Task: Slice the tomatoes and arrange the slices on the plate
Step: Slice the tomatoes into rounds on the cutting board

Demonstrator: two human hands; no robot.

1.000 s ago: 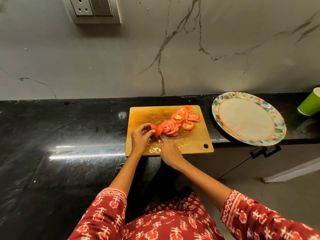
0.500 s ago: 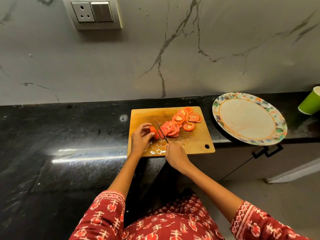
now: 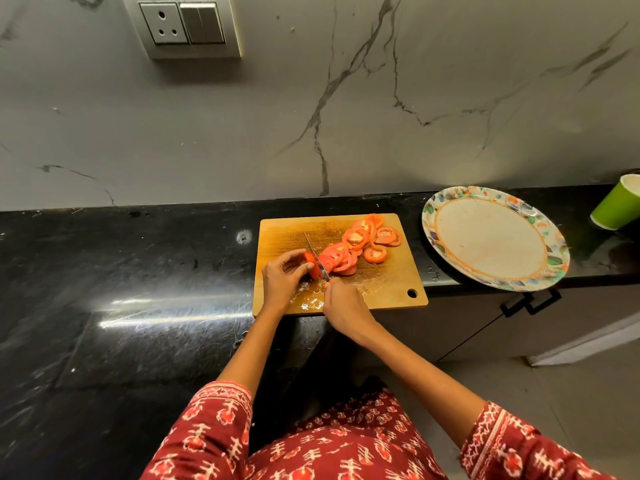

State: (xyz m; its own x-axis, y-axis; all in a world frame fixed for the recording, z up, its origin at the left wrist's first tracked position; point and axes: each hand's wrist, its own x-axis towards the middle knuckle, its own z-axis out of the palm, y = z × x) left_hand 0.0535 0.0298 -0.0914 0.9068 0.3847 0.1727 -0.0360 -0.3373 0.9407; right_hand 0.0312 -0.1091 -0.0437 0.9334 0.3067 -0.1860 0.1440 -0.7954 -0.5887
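Your left hand point(image 3: 282, 277) pinches the last tomato piece point(image 3: 309, 264) on the cutting board point(image 3: 388, 289), fingers curled over its left side. Your right hand point(image 3: 341, 304) has a closed grip on the handle of the knife point(image 3: 316, 252), whose blade lies against the right face of that piece, between it and the slices point(image 3: 356, 245) already cut.

The blade's long axis runs from your right hand away and slightly to the left, toward the wall, so the cut goes across the piece and the steadying fingertips sit just beside the edge on its far side. The piece looks thin now, so the room between blade and fingertips is small; that gap is what the next stroke turns on.

The cut slices fan out to the right along the board, overlapping, toward the plate point(image 3: 550, 268), which stands on the counter point(image 3: 138, 271) to the right of the board and holds no slices. Your right hand is the nearer one to it.

The knife handle is hidden inside your fist, and how deep the blade sits in the tomato cannot be made out. A green cup point(image 3: 620, 206) is cut off at the right edge.
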